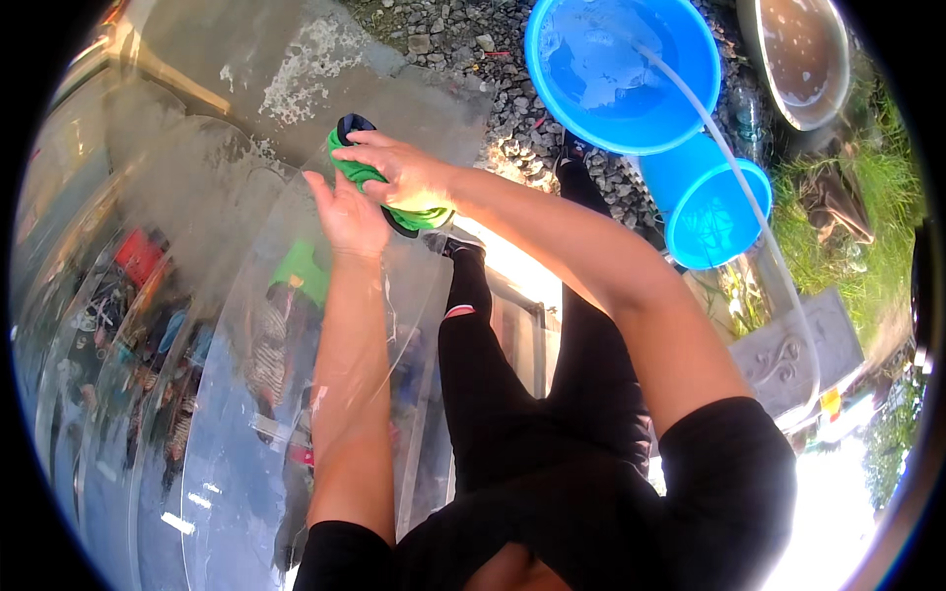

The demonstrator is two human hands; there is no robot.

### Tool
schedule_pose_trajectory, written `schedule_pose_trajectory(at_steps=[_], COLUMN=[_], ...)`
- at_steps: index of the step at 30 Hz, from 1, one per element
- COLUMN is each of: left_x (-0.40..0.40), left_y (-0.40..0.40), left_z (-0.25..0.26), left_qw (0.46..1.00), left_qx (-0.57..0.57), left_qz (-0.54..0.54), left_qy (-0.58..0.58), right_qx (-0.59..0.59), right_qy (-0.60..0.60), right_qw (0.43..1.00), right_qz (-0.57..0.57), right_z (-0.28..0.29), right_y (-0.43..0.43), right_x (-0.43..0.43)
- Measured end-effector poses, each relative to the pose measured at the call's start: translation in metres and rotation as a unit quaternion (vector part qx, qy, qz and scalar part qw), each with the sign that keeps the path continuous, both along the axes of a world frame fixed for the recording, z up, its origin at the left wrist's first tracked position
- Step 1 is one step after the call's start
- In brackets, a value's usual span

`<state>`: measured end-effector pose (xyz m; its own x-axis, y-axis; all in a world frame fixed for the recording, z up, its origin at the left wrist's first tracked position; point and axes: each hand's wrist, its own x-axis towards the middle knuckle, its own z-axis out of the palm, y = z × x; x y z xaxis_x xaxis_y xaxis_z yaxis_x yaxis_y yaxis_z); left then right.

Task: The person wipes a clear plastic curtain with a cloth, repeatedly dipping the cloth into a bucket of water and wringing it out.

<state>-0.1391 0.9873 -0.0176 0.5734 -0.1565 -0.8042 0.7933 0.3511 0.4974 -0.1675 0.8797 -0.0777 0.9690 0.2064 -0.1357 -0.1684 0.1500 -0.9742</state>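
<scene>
A green cloth with dark edging (418, 219) is bunched between my hands, left of my legs. My right hand (406, 171) grips it from above, fingers curled over its folds. Beneath it, my left hand (350, 216) is turned up with its fingers partly behind the cloth; the thumb stands apart. I cannot tell if the left fingers close on it. The left forearm lies behind or along a clear, glossy sheet (222, 414), one of several transparent panels at my left, which show reflections.
A large blue basin (543, 96) of water with a pale hose (768, 229) in it stands on gravel (443, 33). Near it are a tilted blue bucket (654, 166), a metal basin (757, 55) of murky water and a carved grey block (783, 358). Wet concrete (199, 44) lies ahead.
</scene>
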Motion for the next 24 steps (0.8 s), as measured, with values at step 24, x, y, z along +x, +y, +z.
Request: schedule_pose_trajectory(at_steps=[24], left_x=[0.024], left_y=[0.013], left_z=[-0.005], left_qw=[0.996], left_qx=[-0.056], left_qz=[-0.051], left_qy=[-0.045], right_qx=[0.016], right_qy=[-0.088], right_qw=[0.987], right_qz=[-0.135], right_z=[0.064], right_y=[0.045], right_x=[0.016])
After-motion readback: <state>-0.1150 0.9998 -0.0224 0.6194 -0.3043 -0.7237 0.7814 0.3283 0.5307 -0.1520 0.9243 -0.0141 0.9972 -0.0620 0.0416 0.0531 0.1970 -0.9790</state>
